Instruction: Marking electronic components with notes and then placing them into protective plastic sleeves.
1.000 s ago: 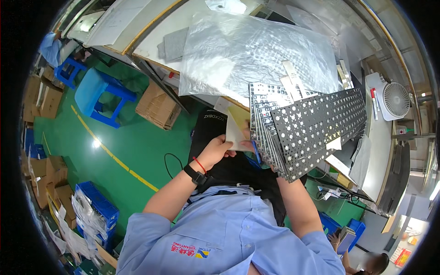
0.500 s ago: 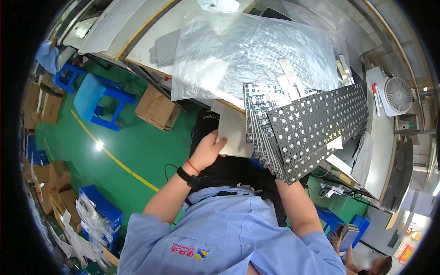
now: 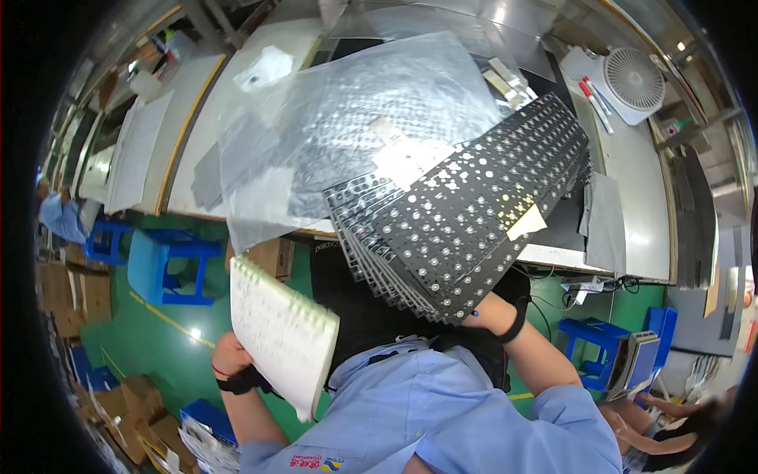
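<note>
Near my lap on the left, my left hand (image 3: 230, 354) is closed on the edge of a spiral-bound notepad (image 3: 283, 336), held up at a tilt with handwriting on its page. A fanned stack of black keyboard circuit boards (image 3: 466, 229), dotted with holes and round metal pads, juts past the near table edge. A pale yellow paper slip (image 3: 527, 223) lies on the top board. My right hand (image 3: 496, 314) is at the stack's near corner, its fingers mostly hidden by the boards. Something small and blue shows beside it, too small to name.
Clear plastic wrap (image 3: 276, 158) covers the work table (image 3: 193, 170) behind the boards. A white fan (image 3: 632, 79) and red and blue pens (image 3: 594, 103) lie right. Blue stools (image 3: 170, 265), cartons (image 3: 272, 257) and a seated person (image 3: 639, 426) are around.
The notepad has come out from below the table edge, moving left and toward me in my left hand, its written page now showing. My right hand has come into view. The view has shifted.
</note>
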Motion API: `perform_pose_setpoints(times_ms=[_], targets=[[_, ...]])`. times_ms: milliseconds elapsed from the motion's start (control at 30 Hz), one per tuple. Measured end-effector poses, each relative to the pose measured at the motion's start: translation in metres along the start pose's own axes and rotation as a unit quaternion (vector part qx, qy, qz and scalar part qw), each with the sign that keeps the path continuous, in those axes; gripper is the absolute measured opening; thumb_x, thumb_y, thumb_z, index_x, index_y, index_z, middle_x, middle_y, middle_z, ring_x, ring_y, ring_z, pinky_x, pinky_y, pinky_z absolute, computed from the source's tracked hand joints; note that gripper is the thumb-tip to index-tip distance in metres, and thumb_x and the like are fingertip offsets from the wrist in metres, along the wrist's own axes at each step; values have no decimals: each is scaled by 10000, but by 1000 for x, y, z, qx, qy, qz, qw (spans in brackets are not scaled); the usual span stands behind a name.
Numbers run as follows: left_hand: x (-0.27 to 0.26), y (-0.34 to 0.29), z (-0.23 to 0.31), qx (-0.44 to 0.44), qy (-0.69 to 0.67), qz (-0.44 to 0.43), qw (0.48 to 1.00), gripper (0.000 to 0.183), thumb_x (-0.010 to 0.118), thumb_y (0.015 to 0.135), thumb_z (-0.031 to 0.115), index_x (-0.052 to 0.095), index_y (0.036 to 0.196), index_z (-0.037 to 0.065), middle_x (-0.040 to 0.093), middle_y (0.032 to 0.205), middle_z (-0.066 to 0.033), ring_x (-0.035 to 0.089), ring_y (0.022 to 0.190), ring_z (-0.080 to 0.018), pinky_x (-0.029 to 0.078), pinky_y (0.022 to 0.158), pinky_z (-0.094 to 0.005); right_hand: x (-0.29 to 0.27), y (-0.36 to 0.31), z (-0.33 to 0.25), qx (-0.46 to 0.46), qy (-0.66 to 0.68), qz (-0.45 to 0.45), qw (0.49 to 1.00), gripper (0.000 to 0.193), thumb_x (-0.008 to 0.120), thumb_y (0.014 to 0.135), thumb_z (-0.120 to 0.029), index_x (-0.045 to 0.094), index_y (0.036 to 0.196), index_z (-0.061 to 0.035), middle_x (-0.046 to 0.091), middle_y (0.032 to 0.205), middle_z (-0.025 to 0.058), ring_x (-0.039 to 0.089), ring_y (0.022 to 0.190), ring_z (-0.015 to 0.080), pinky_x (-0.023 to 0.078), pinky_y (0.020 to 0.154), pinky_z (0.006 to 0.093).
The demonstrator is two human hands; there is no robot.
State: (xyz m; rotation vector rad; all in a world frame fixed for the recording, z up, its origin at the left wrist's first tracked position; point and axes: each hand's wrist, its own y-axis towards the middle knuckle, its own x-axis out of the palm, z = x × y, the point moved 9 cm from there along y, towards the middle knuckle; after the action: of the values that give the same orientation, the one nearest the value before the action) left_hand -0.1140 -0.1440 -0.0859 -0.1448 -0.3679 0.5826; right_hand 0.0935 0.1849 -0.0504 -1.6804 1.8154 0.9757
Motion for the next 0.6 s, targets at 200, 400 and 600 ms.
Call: perform_pose_setpoints(times_ms=[200,400,600], targets=[[172,70,39,-68,-374,-254,889,543,471,955,410,469,1123,-106,557,1013,-431,633,888,-521,578,662,-537,-27,-34,-55,58,401,-156,901,228,631,907,-190,667,815,16,644,741,124,605,739,264,462,671,348],[258,117,42,-36,-59,-75,995,284,495,975,104,463,1224,-29,636,1002,-110,620,739,-103,515,560,-223,-143,-54,-53,26,472,235,849,203,588,900,-147,553,752,-12,585,656,97,547,565,183,431,525,291],[271,120,22,-52,8,-60,997,341,435,988,71,357,1300,-44,598,1125,-136,647,848,-142,564,644,-263,-166,-28,-18,101,441,423,785,202,576,925,-119,490,766,-31,517,623,27,497,559,73,386,498,232]])
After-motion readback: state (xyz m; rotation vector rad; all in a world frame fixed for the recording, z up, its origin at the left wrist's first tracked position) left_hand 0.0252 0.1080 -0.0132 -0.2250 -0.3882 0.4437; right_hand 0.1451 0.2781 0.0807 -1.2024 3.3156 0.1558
